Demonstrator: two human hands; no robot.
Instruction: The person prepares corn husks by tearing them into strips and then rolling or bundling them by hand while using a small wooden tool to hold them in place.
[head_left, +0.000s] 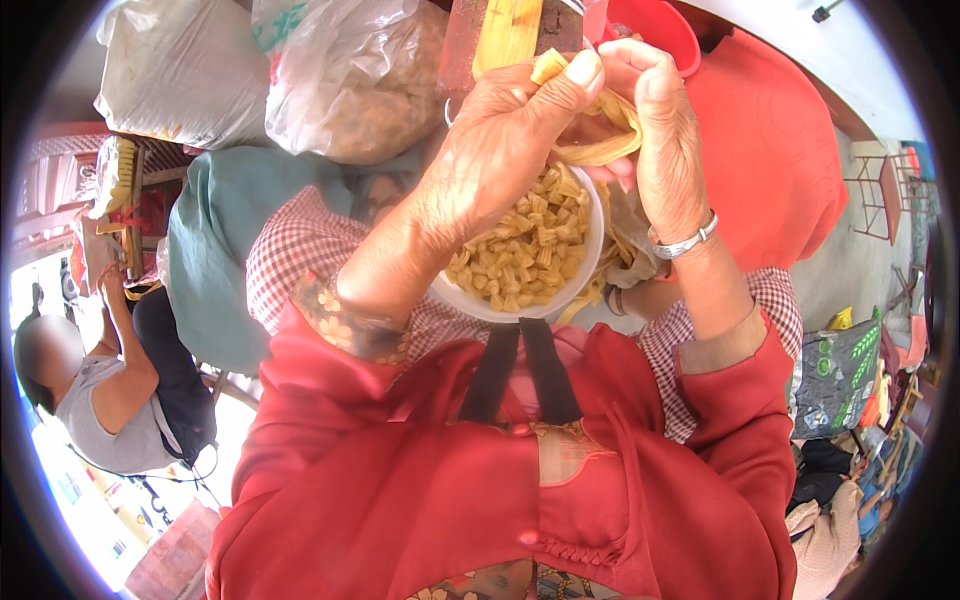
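Note:
A pale yellow fibrous strip is bent into a loop between my two hands. My left hand pinches one part of it under the thumb, and a short yellow end shows above that thumb. On the other side, my right hand holds the loop, its fingers curled around it and partly hidden. Below my hands a white round bowl sits at my lap, filled with small knotted yellow pieces. My left forearm covers part of its rim.
Beyond my hands, a reddish wooden board bears a flat yellow strip. Large plastic bags stand at the upper left. More loose strips lie right of the bowl. A red cloth drapes at right. A seated person works at left.

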